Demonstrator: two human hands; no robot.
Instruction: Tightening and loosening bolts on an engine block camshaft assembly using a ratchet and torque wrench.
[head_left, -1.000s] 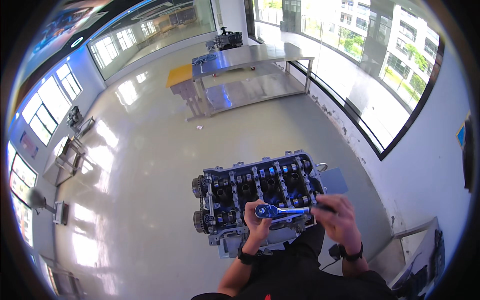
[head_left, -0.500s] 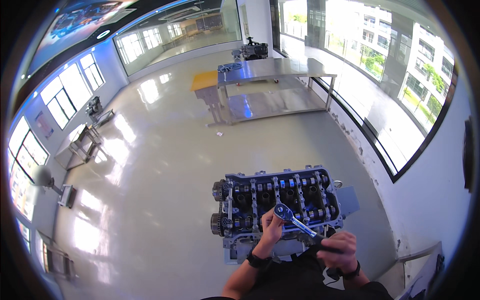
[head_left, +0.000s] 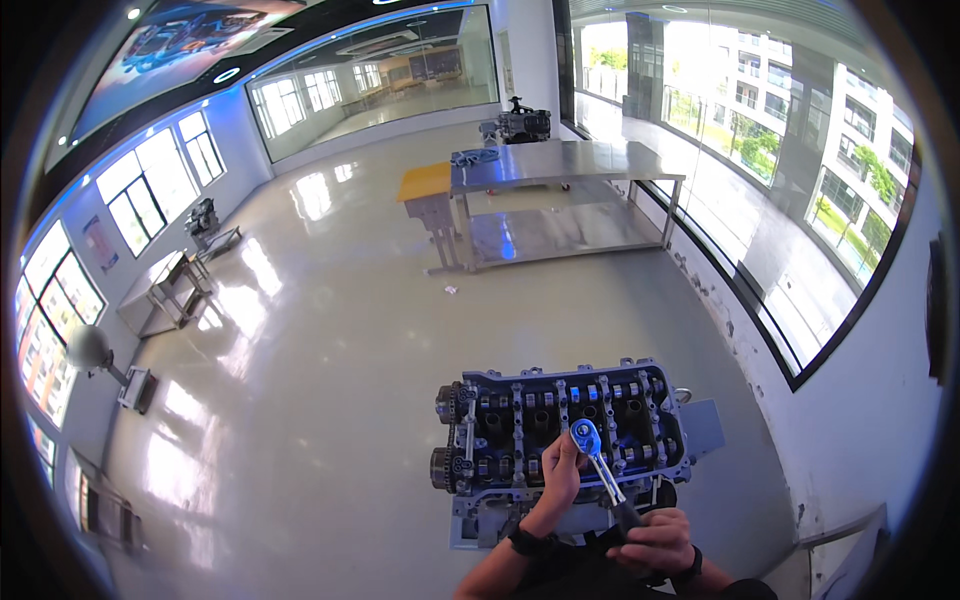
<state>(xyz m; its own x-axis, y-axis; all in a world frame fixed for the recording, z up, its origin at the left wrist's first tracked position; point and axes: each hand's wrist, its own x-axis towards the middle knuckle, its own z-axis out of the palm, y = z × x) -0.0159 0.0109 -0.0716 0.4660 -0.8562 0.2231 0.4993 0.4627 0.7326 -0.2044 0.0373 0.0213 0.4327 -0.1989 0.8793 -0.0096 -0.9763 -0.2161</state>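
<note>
The ratchet (head_left: pixel 604 474) is finished in polished metal, its grip (head_left: pixel 627 515) in matt black. Dull, cast-looking grey metal is seen on the engine part (head_left: pixel 518 428), glossy metal on its cam lobes (head_left: pixel 591 392). Light is mirrored by the smooth floor (head_left: pixel 350 380).

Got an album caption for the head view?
Right hand grips black-handled silver ratchet, left hand at its round head, over grey metal engine.

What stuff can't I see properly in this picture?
In the head view:
Underside of the ratchet wrench: turned away from the camera.
Back end of its black handle: covered by the right hand.
Part of the engine cylinder head: behind the left hand and the wrench.
Blue bundle on the steel table: too small to identify.
</note>
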